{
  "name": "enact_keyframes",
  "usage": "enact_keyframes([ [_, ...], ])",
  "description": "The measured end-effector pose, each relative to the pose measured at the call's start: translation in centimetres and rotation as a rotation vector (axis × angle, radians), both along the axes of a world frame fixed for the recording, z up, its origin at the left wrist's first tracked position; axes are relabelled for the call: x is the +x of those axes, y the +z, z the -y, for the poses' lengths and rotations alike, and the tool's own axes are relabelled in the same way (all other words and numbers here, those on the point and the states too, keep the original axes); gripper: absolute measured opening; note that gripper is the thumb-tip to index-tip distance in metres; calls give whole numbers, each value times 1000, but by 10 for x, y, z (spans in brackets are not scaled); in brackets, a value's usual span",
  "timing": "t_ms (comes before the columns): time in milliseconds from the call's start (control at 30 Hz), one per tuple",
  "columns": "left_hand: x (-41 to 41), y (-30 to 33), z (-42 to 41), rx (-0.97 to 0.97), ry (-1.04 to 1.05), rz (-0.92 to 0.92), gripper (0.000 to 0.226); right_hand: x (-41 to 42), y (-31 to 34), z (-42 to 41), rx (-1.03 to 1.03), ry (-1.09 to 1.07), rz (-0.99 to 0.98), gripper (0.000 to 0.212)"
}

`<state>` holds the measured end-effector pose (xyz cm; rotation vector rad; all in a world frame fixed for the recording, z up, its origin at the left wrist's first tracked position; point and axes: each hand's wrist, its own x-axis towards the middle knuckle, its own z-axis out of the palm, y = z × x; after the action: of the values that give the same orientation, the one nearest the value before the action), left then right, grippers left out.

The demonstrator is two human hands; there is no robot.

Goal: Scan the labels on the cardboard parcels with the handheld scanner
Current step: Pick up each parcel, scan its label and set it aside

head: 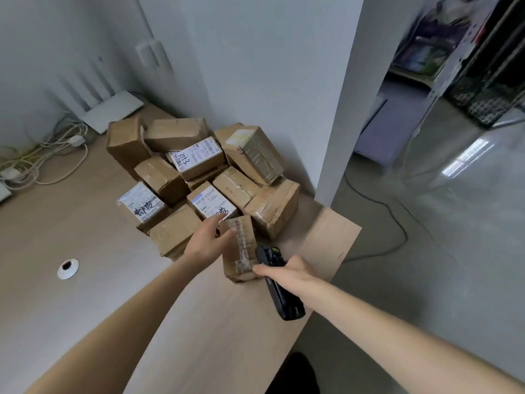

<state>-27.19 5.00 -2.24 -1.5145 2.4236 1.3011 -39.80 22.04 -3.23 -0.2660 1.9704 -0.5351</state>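
Head view: my left hand (208,241) grips the near parcel (240,248) upright on the table (85,280); my right hand (287,275) is clamped on the scanner (279,288), touching it.

Brown cardboard parcels (272,211) with white labels (199,153), black scanner (279,282), pale wood table (85,294).

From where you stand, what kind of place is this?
Probably a small parcel pickup or mailroom office: a pile of labelled cardboard parcels on a wooden desk, a handheld scanner in the right hand, and a router with cables.
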Motion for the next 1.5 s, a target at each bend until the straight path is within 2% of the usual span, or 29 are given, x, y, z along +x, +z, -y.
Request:
enact_keyframes([
  [100,-11,-17,6,36,9,23,66,1,-17,11,-17,-87,108,87],
  [200,-14,-26,9,-33,-32,74,61,-2,-22,20,-55,-167,215,77],
  [367,1,-30,9,-32,2,136,58,-3,-23,29,-59,-167,245,89],
  [533,24,-33,5,-63,4,186,55,2,-27,18,-1,-30,250,106],
  [700,42,-32,-2,-120,74,211,46,17,-22,16,-69,-17,303,97],
  [867,63,-16,-10,70,285,84,40,31,-16,16,-160,-19,257,87],
  [1100,86,51,-17,161,453,-142,49,35,41,22,-362,97,70,89],
  [1300,124,149,-41,176,543,-369,22,42,128,29,-457,361,-98,102],
  [1500,184,248,-87,146,638,-489,29,67,226,31,-569,718,-244,107],
])
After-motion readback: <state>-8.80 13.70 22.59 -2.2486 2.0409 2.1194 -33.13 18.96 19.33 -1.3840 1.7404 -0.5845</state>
